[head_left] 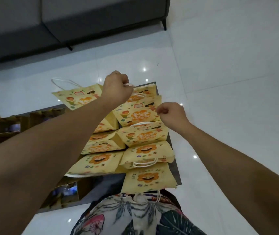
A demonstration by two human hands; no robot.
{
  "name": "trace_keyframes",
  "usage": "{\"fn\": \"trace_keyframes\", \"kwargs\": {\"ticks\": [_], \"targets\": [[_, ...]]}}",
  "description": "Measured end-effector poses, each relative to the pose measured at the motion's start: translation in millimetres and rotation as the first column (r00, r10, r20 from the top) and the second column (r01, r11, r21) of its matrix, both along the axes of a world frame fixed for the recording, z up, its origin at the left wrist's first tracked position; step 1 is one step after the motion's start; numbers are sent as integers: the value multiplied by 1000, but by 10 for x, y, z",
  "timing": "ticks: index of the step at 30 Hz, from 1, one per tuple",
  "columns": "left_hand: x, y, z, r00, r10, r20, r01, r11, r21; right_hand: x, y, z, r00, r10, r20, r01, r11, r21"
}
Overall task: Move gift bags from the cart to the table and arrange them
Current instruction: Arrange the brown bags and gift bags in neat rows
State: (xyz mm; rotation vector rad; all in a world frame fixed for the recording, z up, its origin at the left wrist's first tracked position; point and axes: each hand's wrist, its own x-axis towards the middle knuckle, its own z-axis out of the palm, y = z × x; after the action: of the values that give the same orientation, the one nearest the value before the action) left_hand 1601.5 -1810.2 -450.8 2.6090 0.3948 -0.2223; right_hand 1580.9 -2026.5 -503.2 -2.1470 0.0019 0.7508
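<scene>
1. Many yellow gift bags already sit on the table. They stand in two rows, one bag behind the next, and each touches the bag beside it.
2. The nearest bag is at the table's close edge, and its white handle hangs over that edge.
3. The left hand is curled tight around the white rope handles of a bag at the far end of the table.
4. The right hand pinches the top right corner of the next bag, which stands just in front of the far one.
5. One more bag hangs out past the table's far left corner. I cannot tell what holds it up.
6. Brown boxes sit to the left of the table and lower down. This may be the cart, but I cannot see any bags still in it.
7. So I think most of the moving is done. What is left looks like lining up the far bags.
8. The table is almost full. Only a thin dark strip shows along its right edge and far edge.
9. The bags near those edges could tip off if pushed.
10. The shiny floor to the right of the table is wide open for moving. A grey sofa stands well beyond the far end.
</scene>
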Motion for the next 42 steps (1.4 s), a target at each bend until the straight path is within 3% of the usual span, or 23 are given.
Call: {"fn": "trace_keyframes", "kwargs": {"ticks": [4, 9, 16, 20, 23, 27, 30, 35, 42], "targets": [[12, -44, 9, 999, -37, -35, 37, 999, -9, -83, -15, -4, 989, 118, -87, -119, 993, -3], [-21, 9, 103, 995, -6, -104, 3, 1000, -26, -83, 143, 197, 933, 357, -46, -356, 934, 41], [-421, 282, 221, 991, 100, -84, -108, 990, -86, -114, 360, 321, 881, 468, -63, -469, 883, -6], [-834, 570, 247, 989, 65, -130, -68, 998, -14, -295, 482, 330, 889, 454, 64, -450, 891, -63], [-1194, 865, 191, 962, 118, -247, -113, 993, 34, -410, 586, 292, 883, 456, 111, -449, 889, -83], [-1690, 1142, 121, 935, 106, -339, -85, 994, 76, -571, 736, 313, 839, 514, 177, -472, 851, -231], [-1980, 1230, 36, 952, 33, -306, 1, 994, 109, -665, 817, 384, 845, 497, 198, -437, 855, -280], [-2206, 1301, -72, 979, -130, -155, 175, 929, 326, -840, 837, 580, 872, 438, 220, -346, 868, -355], [-2428, 1392, -2, 959, -280, -39, 279, 918, 280, -1048, 820, 924, 870, 374, 320, -186, 852, -490]]}}
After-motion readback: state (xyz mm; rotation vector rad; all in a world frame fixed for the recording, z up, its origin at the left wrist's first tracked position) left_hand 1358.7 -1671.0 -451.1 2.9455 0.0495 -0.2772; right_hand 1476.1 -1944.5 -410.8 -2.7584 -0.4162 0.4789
